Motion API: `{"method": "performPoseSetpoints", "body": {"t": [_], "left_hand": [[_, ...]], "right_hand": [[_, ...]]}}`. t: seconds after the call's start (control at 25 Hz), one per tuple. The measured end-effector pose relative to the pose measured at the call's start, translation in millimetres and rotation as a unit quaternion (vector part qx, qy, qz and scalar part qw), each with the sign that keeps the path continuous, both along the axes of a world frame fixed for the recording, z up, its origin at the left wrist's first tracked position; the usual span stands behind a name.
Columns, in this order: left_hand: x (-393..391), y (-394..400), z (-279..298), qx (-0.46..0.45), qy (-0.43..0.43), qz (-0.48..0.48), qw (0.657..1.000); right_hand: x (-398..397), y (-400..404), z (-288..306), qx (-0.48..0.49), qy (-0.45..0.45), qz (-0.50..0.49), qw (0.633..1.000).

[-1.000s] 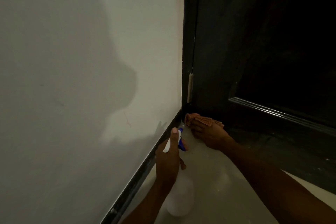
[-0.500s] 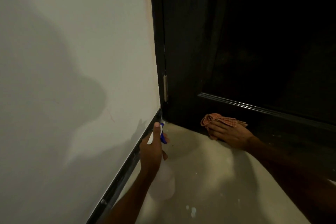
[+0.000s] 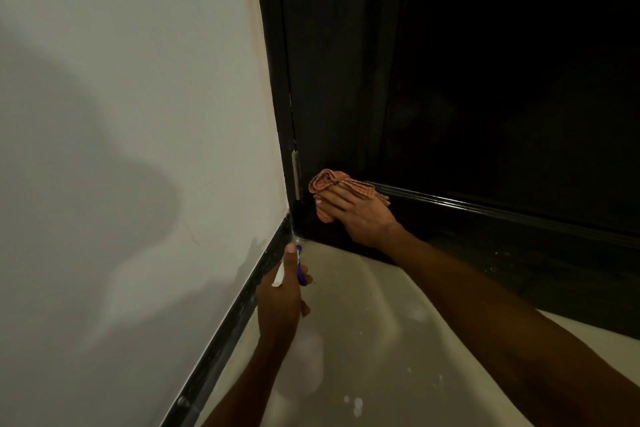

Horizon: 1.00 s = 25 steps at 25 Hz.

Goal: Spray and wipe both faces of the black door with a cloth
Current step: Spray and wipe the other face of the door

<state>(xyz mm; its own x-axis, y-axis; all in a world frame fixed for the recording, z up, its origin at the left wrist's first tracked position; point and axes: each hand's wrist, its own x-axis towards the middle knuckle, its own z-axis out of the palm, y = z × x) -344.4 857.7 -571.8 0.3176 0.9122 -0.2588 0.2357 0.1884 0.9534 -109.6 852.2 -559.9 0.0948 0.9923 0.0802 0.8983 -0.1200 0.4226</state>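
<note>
— What fills the frame?
— A white wall (image 3: 131,114) meeting the black door (image 3: 346,80), whose upper right is lost in darkness.

— And the hands?
— The right hand (image 3: 360,215) presses a bunched orange checked cloth (image 3: 329,182) flat against the door's lower corner, beside a pale hinge (image 3: 296,175). The left hand (image 3: 280,302) is closed around a spray bottle (image 3: 304,357); its pale body is blurred, its nozzle mostly hidden.

The right hand (image 3: 360,215) presses a crumpled orange checked cloth (image 3: 332,184) against the bottom corner of the black door (image 3: 346,80), just beside its pale hinge (image 3: 296,175). Below the hinge, the left hand (image 3: 280,302) grips a translucent white spray bottle with a blue trigger (image 3: 304,357).
</note>
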Motion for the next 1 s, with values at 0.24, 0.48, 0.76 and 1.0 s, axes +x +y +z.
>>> {"method": "performPoseSetpoints", "body": {"t": [0.24, 0.48, 0.76, 1.0], "left_hand": [[18, -18, 6, 0.06, 0.024, -0.058, 0.996], [62, -63, 10, 0.044, 0.025, -0.14, 0.989], [60, -47, 24, 0.064, 0.017, -0.186, 0.98], [47, -6, 25, 0.048, -0.017, -0.129, 0.99]], "right_hand": [[53, -159, -34, -0.069, 0.016, -0.115, 0.991], [75, -316, -63, 0.011, 0.044, -0.294, 0.955], [45, -224, -78, 0.061, 0.12, -0.222, 0.966], [31, -83, -35, 0.017, 0.009, -0.03, 0.999]]}}
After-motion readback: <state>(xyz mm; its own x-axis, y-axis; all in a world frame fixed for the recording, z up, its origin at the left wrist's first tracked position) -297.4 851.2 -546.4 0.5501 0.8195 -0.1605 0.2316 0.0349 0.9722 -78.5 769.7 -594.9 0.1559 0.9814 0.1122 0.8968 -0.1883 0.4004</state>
